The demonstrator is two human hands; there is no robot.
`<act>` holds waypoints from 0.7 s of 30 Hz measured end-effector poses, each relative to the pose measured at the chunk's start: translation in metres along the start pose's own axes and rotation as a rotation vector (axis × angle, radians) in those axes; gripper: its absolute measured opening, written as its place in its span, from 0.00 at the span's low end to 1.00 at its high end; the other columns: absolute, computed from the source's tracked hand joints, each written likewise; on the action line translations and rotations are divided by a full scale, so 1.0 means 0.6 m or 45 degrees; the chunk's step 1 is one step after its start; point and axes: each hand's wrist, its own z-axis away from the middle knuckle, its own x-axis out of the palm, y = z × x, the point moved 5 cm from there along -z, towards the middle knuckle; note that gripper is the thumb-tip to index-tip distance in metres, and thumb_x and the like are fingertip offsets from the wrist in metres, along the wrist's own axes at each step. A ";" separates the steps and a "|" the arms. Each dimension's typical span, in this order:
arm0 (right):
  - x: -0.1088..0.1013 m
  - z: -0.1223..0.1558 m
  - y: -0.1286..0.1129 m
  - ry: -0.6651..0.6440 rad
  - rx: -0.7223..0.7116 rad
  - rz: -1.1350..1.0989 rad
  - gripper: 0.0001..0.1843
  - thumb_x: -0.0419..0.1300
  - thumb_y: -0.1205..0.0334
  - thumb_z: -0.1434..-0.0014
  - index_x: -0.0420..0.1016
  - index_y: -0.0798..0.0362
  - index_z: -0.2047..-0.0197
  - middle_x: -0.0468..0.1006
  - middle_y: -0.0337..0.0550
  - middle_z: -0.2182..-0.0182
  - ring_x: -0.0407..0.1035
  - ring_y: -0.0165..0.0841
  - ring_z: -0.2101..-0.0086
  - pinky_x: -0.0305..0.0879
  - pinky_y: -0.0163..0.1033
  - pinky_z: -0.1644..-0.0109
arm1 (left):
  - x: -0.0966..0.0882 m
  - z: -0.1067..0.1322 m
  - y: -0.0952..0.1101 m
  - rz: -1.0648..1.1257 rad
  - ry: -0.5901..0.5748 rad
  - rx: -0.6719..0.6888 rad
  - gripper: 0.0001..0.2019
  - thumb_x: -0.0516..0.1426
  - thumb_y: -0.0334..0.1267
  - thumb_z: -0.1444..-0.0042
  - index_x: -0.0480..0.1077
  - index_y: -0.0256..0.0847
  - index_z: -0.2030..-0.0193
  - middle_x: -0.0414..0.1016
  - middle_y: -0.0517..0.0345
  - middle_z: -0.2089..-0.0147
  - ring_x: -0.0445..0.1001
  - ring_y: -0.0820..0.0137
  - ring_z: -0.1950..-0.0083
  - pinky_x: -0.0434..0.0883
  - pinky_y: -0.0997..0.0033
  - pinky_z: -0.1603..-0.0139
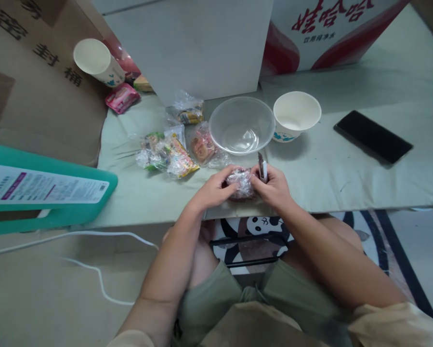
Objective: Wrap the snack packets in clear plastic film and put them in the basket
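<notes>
Near the table's front edge, my left hand [218, 187] is closed on the left side of a bundle in clear crinkled plastic wrap [241, 182]. What the wrap contains is dark reddish below and hard to make out. My right hand [276, 188] is closed around a utility knife [263, 168], its blade end pointing up and away, while the thumb presses the right side of the wrapped bundle. Just beyond both hands stands a clear plastic bowl [242, 126]. A white paper cup [296, 115] stands to its right.
Left of the bowl lie a wrapped pastry [203, 145] and several snack packets [165, 153]. A phone [373, 136] lies at right. Behind are a white box [198, 43], a red-and-white carton [321, 36], a tilted paper cup [98, 61] and a pink packet [122, 98]. A green container [50, 185] is at left.
</notes>
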 end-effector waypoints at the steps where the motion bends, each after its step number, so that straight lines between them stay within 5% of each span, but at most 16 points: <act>1: 0.002 0.000 0.000 0.022 0.011 -0.008 0.10 0.62 0.53 0.48 0.70 0.50 0.73 0.65 0.33 0.80 0.56 0.26 0.77 0.55 0.36 0.72 | 0.001 0.001 0.001 -0.007 -0.004 -0.003 0.22 0.56 0.39 0.43 0.71 0.42 0.41 0.79 0.52 0.43 0.76 0.60 0.42 0.71 0.60 0.37; 6: 0.009 0.004 0.000 0.164 0.050 -0.036 0.11 0.63 0.54 0.50 0.68 0.50 0.71 0.66 0.32 0.78 0.57 0.26 0.77 0.57 0.36 0.72 | 0.013 0.009 0.016 -0.013 -0.070 0.052 0.29 0.61 0.43 0.47 0.67 0.40 0.37 0.74 0.47 0.37 0.74 0.55 0.39 0.70 0.56 0.34; 10: 0.011 0.008 0.003 0.205 0.031 -0.042 0.11 0.65 0.56 0.51 0.69 0.49 0.65 0.69 0.32 0.76 0.61 0.27 0.75 0.61 0.36 0.69 | 0.016 0.009 0.016 -0.054 0.144 -0.017 0.29 0.66 0.51 0.48 0.70 0.41 0.42 0.75 0.47 0.40 0.75 0.55 0.40 0.70 0.55 0.34; 14: -0.001 0.012 0.014 0.187 -0.009 -0.277 0.15 0.62 0.49 0.44 0.72 0.48 0.57 0.77 0.39 0.65 0.68 0.29 0.71 0.60 0.35 0.73 | 0.002 0.006 -0.002 0.191 0.441 -0.034 0.20 0.63 0.49 0.45 0.71 0.43 0.48 0.78 0.53 0.48 0.77 0.62 0.47 0.73 0.60 0.41; 17: -0.013 0.021 0.019 0.202 -0.025 -0.269 0.15 0.58 0.46 0.38 0.73 0.49 0.58 0.76 0.39 0.68 0.66 0.29 0.73 0.60 0.35 0.73 | -0.012 0.006 -0.022 0.511 0.627 -0.117 0.20 0.64 0.47 0.49 0.70 0.46 0.50 0.76 0.58 0.54 0.76 0.67 0.55 0.75 0.65 0.51; 21: -0.001 0.033 0.009 -0.032 -0.096 -0.122 0.15 0.56 0.47 0.34 0.76 0.50 0.58 0.78 0.40 0.70 0.69 0.30 0.74 0.67 0.39 0.67 | -0.005 0.002 -0.026 0.757 0.572 -0.256 0.22 0.66 0.45 0.54 0.70 0.46 0.52 0.73 0.60 0.58 0.73 0.71 0.63 0.75 0.71 0.64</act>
